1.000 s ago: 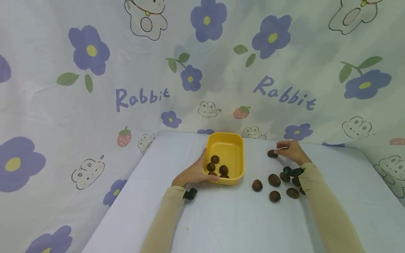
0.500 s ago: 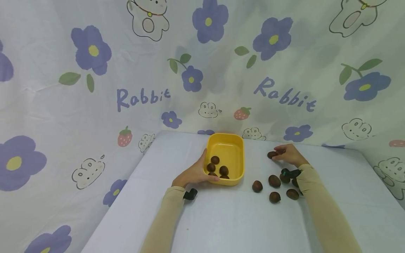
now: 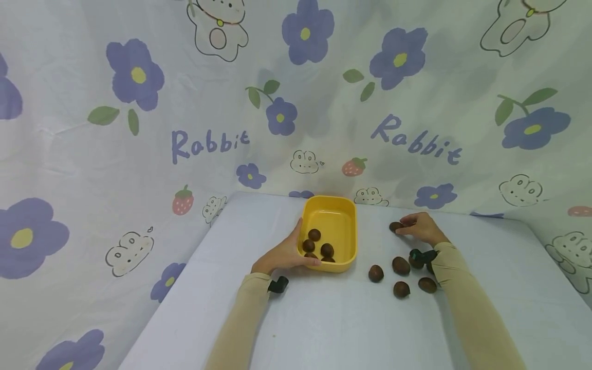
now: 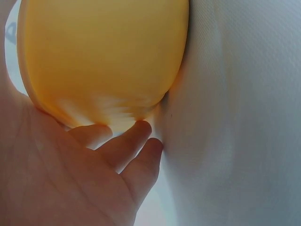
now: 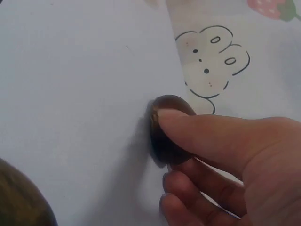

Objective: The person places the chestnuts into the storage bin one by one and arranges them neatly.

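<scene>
My left hand holds a yellow plastic tub at its near left corner, thumb over the front wall and fingers along the side. In the left wrist view the fingertips touch the tub's outer wall. Several chestnuts lie in the tub's near part. To the right, my right hand pinches a brown chestnut between thumb and fingers. The right wrist view shows the thumb pressed on this chestnut, close to the white tabletop; whether it touches the cloth I cannot tell.
Several loose chestnuts lie on the white table in front of my right hand, some partly hidden by the right wrist and sleeve. A printed fabric backdrop rises behind the table's far edge.
My right hand's fingers have come down around the chestnut and now pinch it; hand and chestnut have shifted slightly left. The left hand and the tub have stayed in place.
</scene>
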Tool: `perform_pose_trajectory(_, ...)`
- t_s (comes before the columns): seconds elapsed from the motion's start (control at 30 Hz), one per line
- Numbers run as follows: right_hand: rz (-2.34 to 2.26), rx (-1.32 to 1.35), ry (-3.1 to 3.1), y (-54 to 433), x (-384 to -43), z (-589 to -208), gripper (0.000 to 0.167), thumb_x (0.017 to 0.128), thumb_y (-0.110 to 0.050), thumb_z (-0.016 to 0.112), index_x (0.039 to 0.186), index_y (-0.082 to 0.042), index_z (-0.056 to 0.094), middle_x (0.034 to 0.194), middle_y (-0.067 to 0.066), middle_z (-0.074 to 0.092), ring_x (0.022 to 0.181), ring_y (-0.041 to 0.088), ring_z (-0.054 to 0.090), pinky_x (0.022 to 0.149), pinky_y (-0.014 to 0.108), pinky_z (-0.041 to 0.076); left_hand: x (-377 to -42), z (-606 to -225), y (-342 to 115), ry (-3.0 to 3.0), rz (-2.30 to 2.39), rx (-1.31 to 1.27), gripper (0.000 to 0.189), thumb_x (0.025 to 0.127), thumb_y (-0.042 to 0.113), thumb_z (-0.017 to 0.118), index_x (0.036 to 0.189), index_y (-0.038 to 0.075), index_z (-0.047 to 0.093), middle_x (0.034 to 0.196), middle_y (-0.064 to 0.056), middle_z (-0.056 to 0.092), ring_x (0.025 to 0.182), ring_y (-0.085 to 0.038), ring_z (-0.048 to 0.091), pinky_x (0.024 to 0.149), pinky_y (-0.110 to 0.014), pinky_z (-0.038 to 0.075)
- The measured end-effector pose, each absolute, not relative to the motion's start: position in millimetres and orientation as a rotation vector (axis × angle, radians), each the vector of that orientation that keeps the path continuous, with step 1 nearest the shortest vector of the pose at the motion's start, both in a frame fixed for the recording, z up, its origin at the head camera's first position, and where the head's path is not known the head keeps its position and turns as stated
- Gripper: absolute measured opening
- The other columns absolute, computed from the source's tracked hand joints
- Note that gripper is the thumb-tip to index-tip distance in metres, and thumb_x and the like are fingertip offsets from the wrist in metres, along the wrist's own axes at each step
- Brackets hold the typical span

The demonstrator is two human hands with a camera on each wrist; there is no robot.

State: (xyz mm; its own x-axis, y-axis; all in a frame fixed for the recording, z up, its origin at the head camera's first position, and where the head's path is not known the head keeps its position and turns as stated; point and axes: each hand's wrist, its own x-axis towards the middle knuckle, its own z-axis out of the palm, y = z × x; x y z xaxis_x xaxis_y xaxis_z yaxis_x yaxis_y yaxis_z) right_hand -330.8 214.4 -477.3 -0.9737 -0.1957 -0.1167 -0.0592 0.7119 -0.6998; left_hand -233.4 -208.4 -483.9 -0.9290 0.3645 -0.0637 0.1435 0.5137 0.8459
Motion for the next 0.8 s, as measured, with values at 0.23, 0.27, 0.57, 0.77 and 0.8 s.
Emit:
perform_pose_trajectory(0.23,-1.091,-0.181,2.773,215.3,-335.0,-483.0,0.057,0.09,-0.03,0.08,0.129,0.009,0.065,0.127,0.029,0.068,0.116,0.043,0.063,0.096,0.051,0.054,-232.6,-484.5,-208.7,2.53,1.349,0.404,0.15,0.066,0.062,0.092,0.165,0.03,-0.017,0.177,0.001,-0.004,0.163,-0.019,0.01,0.132,-0.055,0.015)
perform_pose_trajectory(0.27,-1.091,-0.176,2.781,215.5,-335.3,-483.4,0.057,0.09,-0.031,0.08,0.128,0.009,0.065,0.126,0.029,0.069,0.115,0.042,0.064,0.095,0.05,0.054,-232.9,-484.6,-208.7,2.531,1.352,0.413,0.15,0.066,0.061,0.092,0.165,0.029,-0.017,0.177,0.001,-0.004,0.163,-0.019,0.01,0.131,-0.055,0.015)
perform_pose_trajectory(0.57,-1.178,-0.164,2.776,215.6,-328.1,-471.1,0.059,0.089,-0.036,0.081,0.129,0.006,0.066,0.125,0.026,0.071,0.11,0.037,0.067,0.088,0.04,0.055,-234.3,-484.2,-207.5,2.541,1.354,0.464,0.148,0.068,0.061,0.091,0.165,0.029,-0.015,0.177,-0.001,-0.001,0.162,-0.021,0.013,0.131,-0.057,0.016)
perform_pose_trajectory(0.77,-1.245,-0.175,2.753,205.1,-324.0,-455.7,0.063,0.089,-0.041,0.081,0.131,0.003,0.066,0.132,0.026,0.068,0.122,0.041,0.063,0.101,0.052,0.053,-235.3,-487.2,-209.0,2.534,1.387,0.496,0.146,0.068,0.06,0.091,0.166,0.031,-0.013,0.177,0.0,0.003,0.162,-0.021,0.015,0.13,-0.058,0.018)
perform_pose_trajectory(0.8,-1.258,-0.16,2.74,202.1,-323.2,-452.9,0.064,0.088,-0.042,0.082,0.133,0.001,0.066,0.134,0.025,0.068,0.124,0.041,0.062,0.104,0.054,0.052,-235.3,-487.6,-209.1,2.534,1.385,0.489,0.147,0.067,0.061,0.091,0.166,0.032,-0.014,0.177,0.0,0.003,0.162,-0.02,0.015,0.13,-0.058,0.018)
